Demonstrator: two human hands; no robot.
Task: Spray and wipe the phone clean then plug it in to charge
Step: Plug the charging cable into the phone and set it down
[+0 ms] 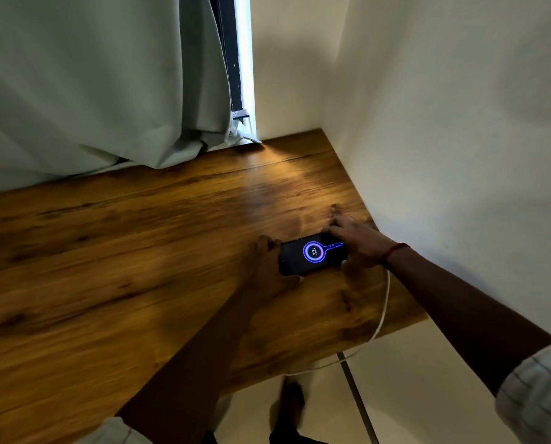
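While lying flat and screen-up on the brown wood-grain tabletop [139, 251], close to its right edge by the cream wall [460, 123], held at both short ends: black rectangular phone [312, 254], lit with a blue ring round 32. Left hand [264, 261] curled round the left end, fingers over the far edge, thumb along the near one. Right hand [357, 241] draped over the right end, fingers bent onto the far corner, blurred at the tips. Thin white cable [383, 309] running from under the right palm, off the front edge and down; plug joint hidden. Red thread band [394, 251] at the right wrist. Pale green curtain [107, 91] pooled on the far side.
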